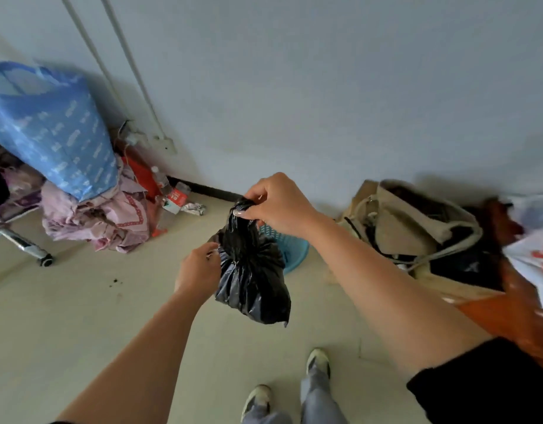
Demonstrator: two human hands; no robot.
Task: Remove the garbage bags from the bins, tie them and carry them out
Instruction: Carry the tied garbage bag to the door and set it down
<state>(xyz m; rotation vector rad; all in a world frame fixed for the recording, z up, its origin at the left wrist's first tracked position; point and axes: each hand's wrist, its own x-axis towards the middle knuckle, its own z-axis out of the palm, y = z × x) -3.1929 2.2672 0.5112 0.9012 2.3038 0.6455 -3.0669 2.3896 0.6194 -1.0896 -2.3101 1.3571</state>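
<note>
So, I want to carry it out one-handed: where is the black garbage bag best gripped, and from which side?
Take the gathered neck of the black garbage bag, coming from above. The plastic is bunched into a narrow rope there, where the right hand pinches it; the body below bulges wide and would likely slip. The left hand pinches a fold at its side.

Head-worn wide-angle view, forward and down, toward floor (pixel 80 301) and wall (pixel 325 87).

Blue bin (pixel 295 250) mostly behind bag (pixel 252 281)
</note>
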